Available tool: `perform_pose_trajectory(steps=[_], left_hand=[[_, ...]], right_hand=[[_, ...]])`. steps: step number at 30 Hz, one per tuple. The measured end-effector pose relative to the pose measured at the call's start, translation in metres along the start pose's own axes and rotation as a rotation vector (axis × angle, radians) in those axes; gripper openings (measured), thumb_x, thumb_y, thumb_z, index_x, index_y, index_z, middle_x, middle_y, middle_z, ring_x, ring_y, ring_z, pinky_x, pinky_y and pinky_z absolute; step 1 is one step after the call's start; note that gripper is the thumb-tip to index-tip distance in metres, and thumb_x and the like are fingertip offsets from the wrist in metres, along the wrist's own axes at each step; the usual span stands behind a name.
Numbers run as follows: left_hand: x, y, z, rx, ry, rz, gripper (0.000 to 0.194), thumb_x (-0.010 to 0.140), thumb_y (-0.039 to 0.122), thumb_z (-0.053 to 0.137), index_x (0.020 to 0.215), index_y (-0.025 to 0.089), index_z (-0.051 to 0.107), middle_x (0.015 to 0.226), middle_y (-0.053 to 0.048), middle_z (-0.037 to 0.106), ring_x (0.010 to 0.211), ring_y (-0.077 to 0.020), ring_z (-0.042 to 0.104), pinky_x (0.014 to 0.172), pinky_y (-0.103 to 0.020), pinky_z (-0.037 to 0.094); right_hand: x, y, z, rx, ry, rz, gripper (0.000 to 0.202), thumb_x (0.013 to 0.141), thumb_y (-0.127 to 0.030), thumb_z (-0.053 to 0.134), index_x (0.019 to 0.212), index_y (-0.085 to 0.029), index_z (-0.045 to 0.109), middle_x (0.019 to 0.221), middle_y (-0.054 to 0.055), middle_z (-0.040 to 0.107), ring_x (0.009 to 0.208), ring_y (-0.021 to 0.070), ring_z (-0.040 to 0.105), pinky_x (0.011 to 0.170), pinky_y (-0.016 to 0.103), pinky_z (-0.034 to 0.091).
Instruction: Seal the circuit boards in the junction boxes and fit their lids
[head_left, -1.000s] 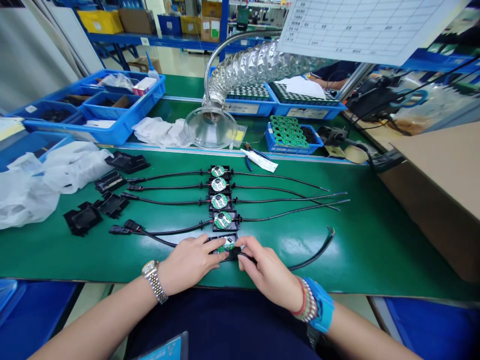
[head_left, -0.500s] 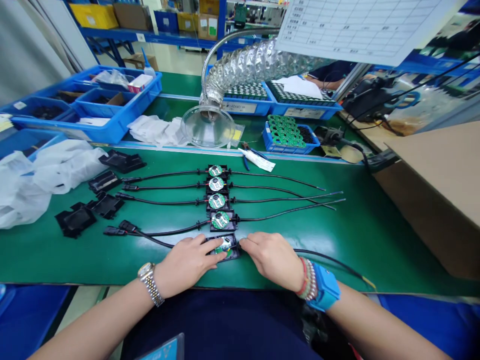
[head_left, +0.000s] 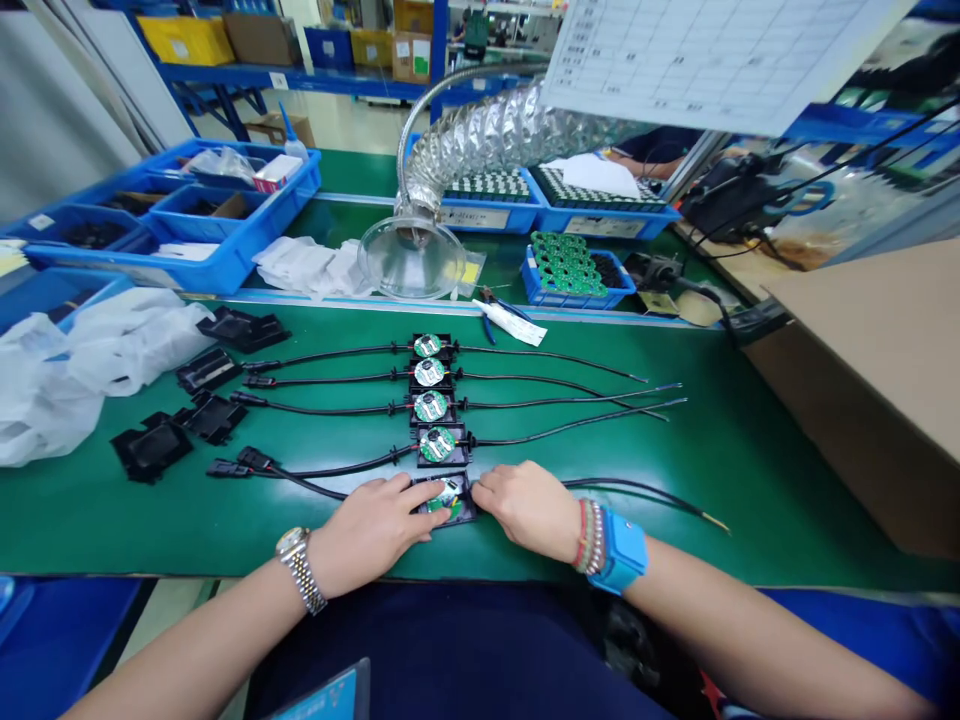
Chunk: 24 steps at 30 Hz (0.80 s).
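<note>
Closest to me on the green bench lies a black plastic housing (head_left: 468,510) with a green round circuit board (head_left: 452,494) inside. My left hand (head_left: 371,525) grips this housing from the left, thumb and forefinger pressing over the board and hiding part of it. At the housing's right end, my right hand (head_left: 529,510) pinches a black cable (head_left: 652,487), whose bare wire tips (head_left: 716,522) stick out to the right. Just beyond, several similar housings with boards (head_left: 437,444) stand in a column, cables running out both sides. Black connectors (head_left: 255,459) end the left cables.
Loose black covers (head_left: 150,447) and white bags (head_left: 142,335) lie left. Behind are a glue tube (head_left: 510,322), pliers (head_left: 489,328), a fume hood (head_left: 412,262) and a blue bin of boards (head_left: 574,268). A cardboard box (head_left: 862,400) stands right; a paper sheet (head_left: 720,60) hangs above.
My right hand has shifted slightly left, closer against the housing's end. The cable's free end on the right has moved left and up. My left hand stays on the housing.
</note>
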<state>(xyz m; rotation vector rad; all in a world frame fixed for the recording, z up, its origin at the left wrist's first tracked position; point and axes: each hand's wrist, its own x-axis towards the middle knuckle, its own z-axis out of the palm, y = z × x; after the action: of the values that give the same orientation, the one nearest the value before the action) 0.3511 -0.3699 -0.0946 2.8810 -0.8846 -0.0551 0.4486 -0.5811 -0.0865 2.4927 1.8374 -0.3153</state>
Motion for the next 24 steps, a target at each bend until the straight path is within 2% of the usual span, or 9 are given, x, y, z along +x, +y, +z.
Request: perform_pose_trajectory(steps=[4,6,11,15,18,24], left_hand=[[-0.001,0.001,-0.002,0.000,0.000,-0.011,0.029,0.089,0.030,0.044,0.116,0.034,0.053,0.124,0.000,0.052,0.094,-0.0172,0.051,0.076,-0.028,0.044],[0.000,0.002,-0.003,-0.002,-0.005,-0.010,0.028,0.089,0.030,0.044,0.116,0.033,0.053,0.124,0.000,0.052,0.093,-0.0175,0.051,0.076,-0.029,0.045],[0.000,0.004,-0.005,-0.020,0.004,-0.016,0.023,0.088,0.028,0.046,0.108,0.030,0.057,0.121,-0.002,0.052,0.089,-0.0166,0.052,0.071,-0.027,0.045],[-0.001,0.005,-0.004,-0.011,0.001,-0.044,0.020,0.086,0.029,0.050,0.104,0.029,0.058,0.121,-0.002,0.049,0.089,-0.0179,0.052,0.071,-0.029,0.046],[-0.002,0.005,-0.004,-0.003,-0.004,-0.053,0.019,0.085,0.029,0.052,0.103,0.028,0.058,0.123,-0.003,0.046,0.090,-0.0190,0.053,0.073,-0.033,0.048],[0.000,0.007,-0.004,-0.022,0.000,-0.070,0.021,0.085,0.030,0.051,0.104,0.030,0.059,0.121,-0.004,0.046,0.094,-0.0201,0.053,0.075,-0.034,0.049]], right_hand=[[-0.012,-0.006,0.012,0.016,0.342,0.058,0.022,0.092,-0.021,0.039,0.098,-0.016,0.059,0.089,0.008,0.059,0.078,0.0176,0.048,0.065,0.029,0.036],[-0.016,-0.010,0.016,0.042,0.450,0.021,0.024,0.091,-0.024,0.041,0.109,-0.018,0.056,0.100,0.010,0.057,0.085,0.0191,0.047,0.071,0.031,0.038],[-0.011,-0.017,0.022,0.109,0.418,-0.020,0.029,0.090,-0.030,0.045,0.115,-0.020,0.054,0.099,0.010,0.053,0.089,0.0201,0.045,0.075,0.034,0.038],[-0.002,-0.019,0.024,0.114,0.354,-0.008,0.035,0.089,-0.035,0.046,0.120,-0.019,0.051,0.093,0.009,0.050,0.084,0.0199,0.045,0.071,0.033,0.038],[0.004,-0.024,0.024,0.084,0.346,0.015,0.034,0.089,-0.037,0.046,0.116,-0.018,0.053,0.089,0.008,0.050,0.080,0.0197,0.044,0.067,0.032,0.037],[0.004,-0.033,0.029,0.160,0.483,-0.003,0.026,0.091,-0.029,0.043,0.108,-0.014,0.056,0.103,0.010,0.056,0.086,0.0197,0.044,0.069,0.033,0.037]])
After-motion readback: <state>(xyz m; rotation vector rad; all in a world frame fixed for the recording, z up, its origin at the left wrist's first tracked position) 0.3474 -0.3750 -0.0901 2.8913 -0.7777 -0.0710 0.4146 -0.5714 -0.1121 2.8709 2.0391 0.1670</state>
